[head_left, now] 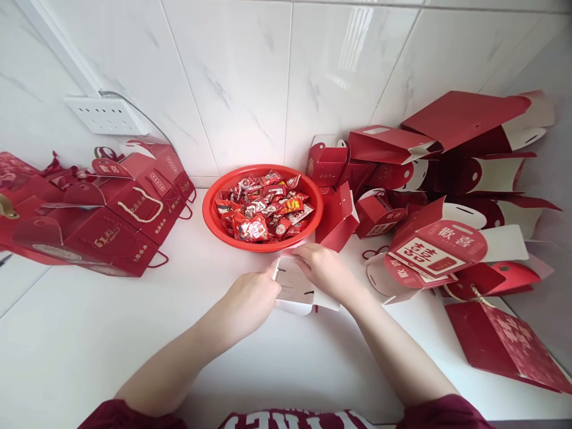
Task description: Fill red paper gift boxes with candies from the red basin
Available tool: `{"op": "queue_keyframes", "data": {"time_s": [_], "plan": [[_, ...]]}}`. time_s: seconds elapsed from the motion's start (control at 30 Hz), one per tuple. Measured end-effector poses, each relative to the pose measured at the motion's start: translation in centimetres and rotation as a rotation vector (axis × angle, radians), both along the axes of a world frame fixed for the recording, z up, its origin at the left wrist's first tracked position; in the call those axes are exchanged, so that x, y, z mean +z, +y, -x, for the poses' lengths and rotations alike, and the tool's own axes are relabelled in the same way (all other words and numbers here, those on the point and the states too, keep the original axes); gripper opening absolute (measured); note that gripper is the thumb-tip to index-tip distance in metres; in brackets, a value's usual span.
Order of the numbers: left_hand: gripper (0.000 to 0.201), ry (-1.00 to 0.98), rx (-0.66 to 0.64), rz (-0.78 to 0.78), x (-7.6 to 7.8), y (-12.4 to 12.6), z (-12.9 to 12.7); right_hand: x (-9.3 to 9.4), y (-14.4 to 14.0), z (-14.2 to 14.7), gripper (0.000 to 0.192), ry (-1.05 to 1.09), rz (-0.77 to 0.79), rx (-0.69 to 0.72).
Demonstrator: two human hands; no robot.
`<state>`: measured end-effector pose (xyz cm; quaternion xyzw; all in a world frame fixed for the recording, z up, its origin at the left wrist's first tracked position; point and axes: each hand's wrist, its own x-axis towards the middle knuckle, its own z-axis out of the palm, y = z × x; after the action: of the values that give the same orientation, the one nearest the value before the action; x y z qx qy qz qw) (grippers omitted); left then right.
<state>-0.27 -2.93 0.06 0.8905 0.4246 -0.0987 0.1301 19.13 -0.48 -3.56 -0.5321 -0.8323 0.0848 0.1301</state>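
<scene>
A small gift box [292, 305] stands between my hands on the white counter, its white side and slotted panel facing me. My left hand [254, 301] is closed on its left edge, the fingertips partly hidden behind it. At the far upper edge, my right hand [322, 268] pinches a flap of the same box with the fingers curled down. A bit of red shows below its right side. Just beyond the box is a red plastic basket [210, 223] holding many candies [252, 229] in red wrappers.
Red gift boxes [120, 220], some with rope handles, are stacked at the left. More red boxes [438, 244], many with flaps open, crowd the right side. A white socket panel [107, 115] with a cable is on the tiled wall [245, 77] behind the counter [223, 369].
</scene>
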Motion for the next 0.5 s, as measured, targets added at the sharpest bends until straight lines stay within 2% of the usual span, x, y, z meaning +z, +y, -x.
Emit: {"op": "queue_keyframes", "data": {"time_s": [0.1, 0.23, 0.33, 0.5], "plan": [[0.023, 0.063, -0.001, 0.042, 0.6, -0.3, 0.5, 1.2, -1.1, 0.3, 0.022, 0.119, -0.017, 0.197], [0.025, 0.098, 0.015, 0.116, 1.5, -0.4, 0.4, 2.1, -2.7, 0.3, 0.025, 0.048, 0.243, 0.439], [0.026, 0.089, 0.012, 0.149, 1.6, -0.1, 0.2, 1.8, -3.1, 0.4, 0.024, -0.067, 0.371, 0.451], [0.026, 0.026, 0.025, 0.216, 1.1, 0.9, 0.5, 1.2, -3.1, 1.3, 0.023, -0.152, 0.397, 0.451]]}}
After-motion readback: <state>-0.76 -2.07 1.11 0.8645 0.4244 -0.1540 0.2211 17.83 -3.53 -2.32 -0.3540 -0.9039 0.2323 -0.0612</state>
